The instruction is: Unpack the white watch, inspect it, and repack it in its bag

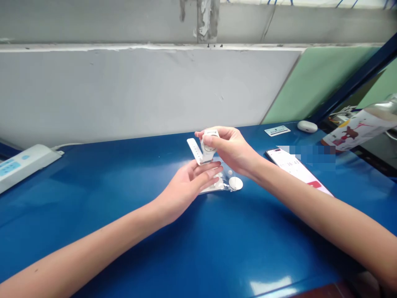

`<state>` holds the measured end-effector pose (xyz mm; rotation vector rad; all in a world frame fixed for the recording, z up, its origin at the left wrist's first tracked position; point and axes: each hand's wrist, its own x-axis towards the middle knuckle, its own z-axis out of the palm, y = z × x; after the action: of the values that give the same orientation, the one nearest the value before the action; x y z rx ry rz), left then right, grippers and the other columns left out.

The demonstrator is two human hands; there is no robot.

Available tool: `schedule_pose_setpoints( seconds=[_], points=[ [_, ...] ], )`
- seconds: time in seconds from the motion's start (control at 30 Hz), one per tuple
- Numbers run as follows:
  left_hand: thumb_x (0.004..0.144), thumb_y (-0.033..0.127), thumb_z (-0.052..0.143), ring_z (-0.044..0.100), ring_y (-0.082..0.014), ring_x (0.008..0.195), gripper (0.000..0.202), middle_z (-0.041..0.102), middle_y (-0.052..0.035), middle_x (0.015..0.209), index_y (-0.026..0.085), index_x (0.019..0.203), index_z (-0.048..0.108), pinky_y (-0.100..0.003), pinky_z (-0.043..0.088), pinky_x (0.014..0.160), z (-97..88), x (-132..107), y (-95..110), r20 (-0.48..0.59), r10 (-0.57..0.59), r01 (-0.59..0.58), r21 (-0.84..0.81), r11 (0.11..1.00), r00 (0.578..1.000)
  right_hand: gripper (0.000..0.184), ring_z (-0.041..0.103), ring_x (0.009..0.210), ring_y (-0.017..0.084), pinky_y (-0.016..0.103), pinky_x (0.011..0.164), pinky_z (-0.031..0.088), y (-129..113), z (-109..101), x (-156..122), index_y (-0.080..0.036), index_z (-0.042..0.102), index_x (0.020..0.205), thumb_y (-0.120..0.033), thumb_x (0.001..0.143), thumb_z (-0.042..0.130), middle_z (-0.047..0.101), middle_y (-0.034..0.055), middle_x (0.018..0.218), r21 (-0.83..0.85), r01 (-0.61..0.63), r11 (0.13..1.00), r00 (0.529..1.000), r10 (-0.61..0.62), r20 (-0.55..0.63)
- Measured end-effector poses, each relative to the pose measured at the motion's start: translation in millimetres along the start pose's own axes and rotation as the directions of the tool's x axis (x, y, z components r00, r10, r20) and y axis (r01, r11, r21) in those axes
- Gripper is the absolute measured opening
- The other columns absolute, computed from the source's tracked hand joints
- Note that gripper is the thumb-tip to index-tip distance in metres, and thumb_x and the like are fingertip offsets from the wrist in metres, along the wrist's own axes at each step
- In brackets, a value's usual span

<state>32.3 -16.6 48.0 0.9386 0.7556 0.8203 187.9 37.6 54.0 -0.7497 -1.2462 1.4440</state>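
My right hand [231,147] is closed around a small white watch-like device [208,142], holding it up above the blue table [124,198]. One white strap [194,149] sticks out to the upper left. My left hand [189,182] lies just below it, fingers stretched out and together, touching the lower strap end. Under the hands lie a clear plastic wrapper [217,185] and a small white round disc [235,183].
A phone [297,169] with a lit screen lies to the right of my right forearm. Further back are a white card [277,130] and a white earbud case [307,126]. A white power strip [21,165] sits at the left edge. A grey wall panel stands behind the table.
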Motion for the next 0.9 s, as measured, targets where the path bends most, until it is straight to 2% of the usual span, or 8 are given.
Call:
schedule_pose_setpoints(
  seconds=[0.2,0.3,0.4,0.5,0.6,0.73,0.83,0.9],
  points=[
    [0.093,0.039,0.068,0.07,-0.029,0.109,0.03,0.076,-0.014,0.109,0.014,0.109,0.067,-0.043,0.052,0.097,-4.5,-0.8,-2.9,0.112,-0.026,0.02,0.058,0.998,0.993,0.023,0.063,0.115,0.022,0.035,0.094,0.05,-1.2,3.2,-2.0,-0.025,0.079,0.084,-0.047,0.081,0.074,0.072,0.005,0.12,-0.07,0.0,0.998,0.997,0.005,0.078],
    [0.094,0.043,0.065,0.073,-0.0296,0.1,0.033,0.077,-0.0156,0.102,0.011,0.1,0.07,-0.042,0.055,0.092,-3.4,-2.6,-3.6,0.15,-0.059,0.046,0.089,0.995,0.987,0.027,0.069,0.103,0.021,0.035,0.088,0.055,-1.3,5.3,-3.3,-0.022,0.078,0.091,-0.047,0.084,0.072,0.075,0.0078,0.114,0.008,-0.087,0.996,0.99,0.086,0.11],
    [0.093,0.042,0.066,0.074,-0.0297,0.098,0.032,0.076,-0.0159,0.104,0.011,0.103,0.07,-0.043,0.055,0.09,-2.2,-3.2,-4.1,0.142,-0.062,0.051,0.082,0.995,0.988,0.025,0.072,0.088,0.017,0.03,0.079,0.059,-1.3,6.5,-4.4,-0.021,0.077,0.095,-0.041,0.08,0.078,0.077,0.0069,0.104,0.076,-0.126,0.989,0.988,0.118,0.104],
    [0.092,0.04,0.069,0.073,-0.0296,0.099,0.032,0.076,-0.0151,0.106,0.013,0.108,0.068,-0.043,0.055,0.09,-2.6,-2.1,-4.4,0.119,-0.039,0.031,0.065,0.997,0.992,0.025,0.073,0.084,0.015,0.028,0.079,0.06,-0.3,6.4,-4.8,-0.02,0.076,0.096,-0.038,0.079,0.08,0.078,0.0063,0.101,0.096,-0.136,0.986,0.987,0.126,0.102],
    [0.092,0.04,0.068,0.073,-0.0304,0.098,0.03,0.076,-0.0146,0.103,0.013,0.103,0.069,-0.042,0.055,0.088,-3.4,-1.0,-4.8,0.121,-0.054,0.046,0.065,0.997,0.991,0.026,0.073,0.084,0.015,0.029,0.081,0.06,1.4,5.4,-4.1,-0.019,0.074,0.103,-0.036,0.082,0.077,0.078,0.0066,0.1,0.132,-0.169,0.977,0.981,0.153,0.121],
    [0.091,0.039,0.069,0.074,-0.0297,0.095,0.027,0.077,-0.0143,0.1,0.012,0.097,0.069,-0.041,0.056,0.086,-1.7,-2.4,-5.9,0.154,-0.066,0.06,0.038,0.997,0.986,0.023,0.073,0.097,0.019,0.033,0.093,0.057,-0.9,5.1,-2.5,-0.015,0.071,0.11,-0.03,0.094,0.062,0.077,0.0108,0.109,0.257,-0.283,0.924,0.944,0.221,0.243],
    [0.088,0.04,0.071,0.075,-0.0294,0.095,0.029,0.077,-0.0145,0.099,0.012,0.094,0.068,-0.039,0.057,0.084,1.2,-4.8,-6.1,0.148,-0.074,0.07,0.033,0.997,0.986,0.033,0.067,0.114,0.023,0.036,0.104,0.05,-7.7,6.4,-2.3,-0.01,0.071,0.109,-0.032,0.1,0.048,0.072,0.0148,0.123,0.311,-0.397,0.864,0.891,0.282,0.355],
    [0.089,0.042,0.07,0.074,-0.0293,0.095,0.031,0.077,-0.0151,0.099,0.012,0.094,0.068,-0.038,0.057,0.082,2.5,-5.8,-5.7,0.136,-0.088,0.084,0.038,0.996,0.987,0.04,0.065,0.118,0.023,0.036,0.107,0.047,-12.3,7.2,-2.6,-0.01,0.072,0.108,-0.037,0.101,0.043,0.069,0.0152,0.127,0.317,-0.427,0.847,0.877,0.302,0.374]
  ],
)
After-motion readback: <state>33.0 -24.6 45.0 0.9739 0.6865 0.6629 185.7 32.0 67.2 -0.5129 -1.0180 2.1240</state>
